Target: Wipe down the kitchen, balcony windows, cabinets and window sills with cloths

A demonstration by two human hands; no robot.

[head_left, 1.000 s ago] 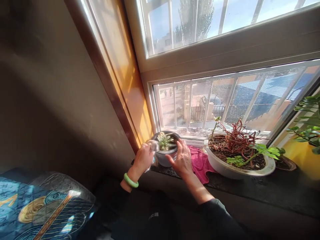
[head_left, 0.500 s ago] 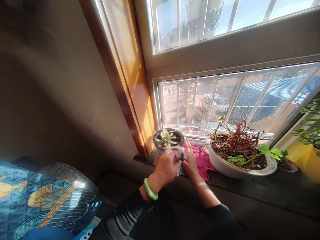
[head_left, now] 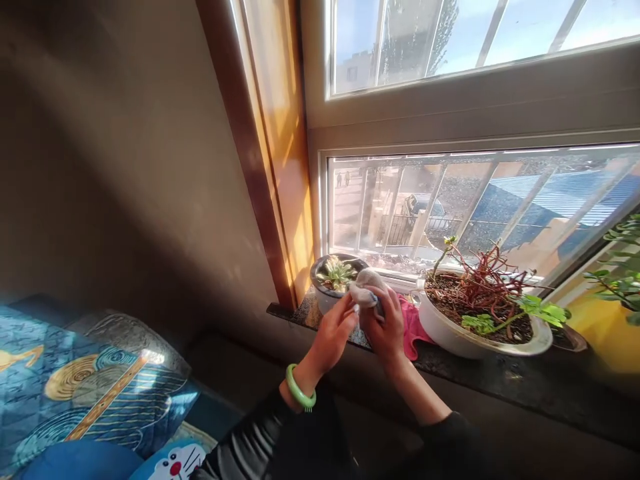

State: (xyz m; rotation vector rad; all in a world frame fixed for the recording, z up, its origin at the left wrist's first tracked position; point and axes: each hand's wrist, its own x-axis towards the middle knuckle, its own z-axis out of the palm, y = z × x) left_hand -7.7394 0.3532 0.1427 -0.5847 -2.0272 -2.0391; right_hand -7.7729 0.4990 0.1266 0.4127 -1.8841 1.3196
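Note:
My right hand (head_left: 384,327) is closed around a crumpled greyish-white cloth (head_left: 370,283), which bunches up above the fingers. Close beside it, my left hand (head_left: 334,333) has its fingers stretched toward the cloth, their tips at its edge; a green bangle (head_left: 300,389) circles that wrist. Just behind the hands, a small pot (head_left: 325,300) with a dark rim holds a spiky succulent (head_left: 337,272). The cloth and right hand hide part of the pot's right side. A pink cloth (head_left: 413,327) lies on the sill, partly behind my right hand.
On the dark stone sill (head_left: 465,380), a wide white planter (head_left: 440,327) with reddish stems stands to the right. Beyond it is a yellow pot (head_left: 605,327) with a leafy plant. A barred window (head_left: 450,200) rises behind. A blue patterned quilt (head_left: 100,393) is at lower left.
The greyish cloth has passed from my left hand's grip into my right hand. My left fingers have loosened and straightened. The view has shifted slightly.

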